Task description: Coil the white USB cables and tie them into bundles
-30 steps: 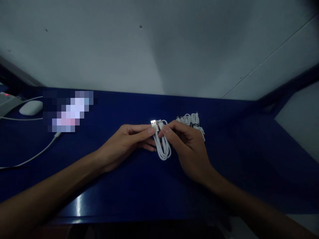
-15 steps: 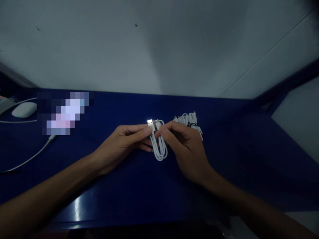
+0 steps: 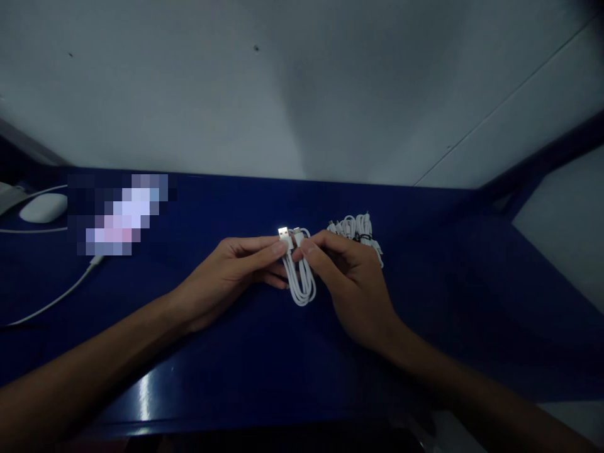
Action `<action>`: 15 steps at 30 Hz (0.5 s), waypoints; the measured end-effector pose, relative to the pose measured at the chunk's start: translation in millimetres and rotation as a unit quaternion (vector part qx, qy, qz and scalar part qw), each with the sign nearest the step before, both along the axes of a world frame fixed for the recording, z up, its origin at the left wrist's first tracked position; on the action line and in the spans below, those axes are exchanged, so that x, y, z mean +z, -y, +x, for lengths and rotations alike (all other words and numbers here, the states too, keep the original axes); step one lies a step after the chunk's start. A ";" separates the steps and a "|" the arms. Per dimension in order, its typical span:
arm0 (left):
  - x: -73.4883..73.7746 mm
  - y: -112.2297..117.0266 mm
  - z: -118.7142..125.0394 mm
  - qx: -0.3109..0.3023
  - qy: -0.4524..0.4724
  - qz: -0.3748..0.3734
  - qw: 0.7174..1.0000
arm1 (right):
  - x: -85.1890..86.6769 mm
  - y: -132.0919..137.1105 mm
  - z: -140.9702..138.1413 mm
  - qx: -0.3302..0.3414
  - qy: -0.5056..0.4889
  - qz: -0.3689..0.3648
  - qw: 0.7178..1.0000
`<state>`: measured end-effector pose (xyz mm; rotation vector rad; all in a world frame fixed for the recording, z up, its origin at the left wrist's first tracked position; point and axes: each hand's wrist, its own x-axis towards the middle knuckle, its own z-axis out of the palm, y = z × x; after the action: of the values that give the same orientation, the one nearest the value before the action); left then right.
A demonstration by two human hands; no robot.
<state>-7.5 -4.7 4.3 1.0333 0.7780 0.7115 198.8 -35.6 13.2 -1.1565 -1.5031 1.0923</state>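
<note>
A coiled white USB cable [image 3: 301, 290] is held between both hands above the blue table. My left hand [image 3: 236, 261] pinches it beside the metal USB plug, which points up and away from me. With thumb and index finger, my right hand [image 3: 356, 277] grips the same coil near its other, smaller connector. The coil's loops hang down below the fingertips. Just behind my right hand lie several bundled white cables [image 3: 363, 225] with a black tie on them, partly hidden by the knuckles.
On the left of the blue table [image 3: 226, 390] lies a blurred-out lit screen [image 3: 129, 211] with a white cord [image 3: 70, 302] at its lower end. A white mouse-shaped object [image 3: 44, 208] sits farther left. A pale wall [image 3: 212, 94] rises behind the table.
Almost nothing differs. Both hands keep the same hold on the cable, and the whole view has shifted very slightly.
</note>
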 end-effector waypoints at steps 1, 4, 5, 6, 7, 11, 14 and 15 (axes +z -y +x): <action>-0.2 0.0 0.1 0.000 0.001 0.000 1.000 | -0.1 0.1 0.1 0.000 0.002 0.000 1.000; -0.8 -0.1 0.1 0.003 0.002 -0.002 1.000 | -0.4 -0.1 0.5 0.000 0.004 0.003 1.000; -1.0 0.0 0.0 0.003 0.002 -0.002 1.000 | -0.4 -0.2 0.6 0.000 0.003 0.003 1.000; -1.0 0.1 -0.1 0.002 0.002 -0.001 1.000 | -0.3 -0.4 0.6 -0.001 0.003 0.002 1.000; -0.9 0.1 -0.2 0.002 0.001 0.000 1.000 | -0.2 -0.6 0.7 -0.001 0.002 0.002 1.000; 0.0 -0.3 0.3 0.005 0.001 -0.001 1.000 | 0.0 -1.2 0.6 0.005 -0.013 -0.001 1.000; 0.2 -0.9 0.8 0.004 0.002 -0.001 1.000 | -0.1 -1.0 0.1 0.005 -0.016 -0.003 1.000; 0.1 -1.1 1.0 0.004 0.002 0.000 1.000 | -0.1 -0.8 0.0 0.004 -0.012 -0.001 1.000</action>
<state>-6.5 -3.6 4.4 1.0284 0.7797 0.7199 198.8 -34.8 13.1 -1.1362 -1.4880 1.1105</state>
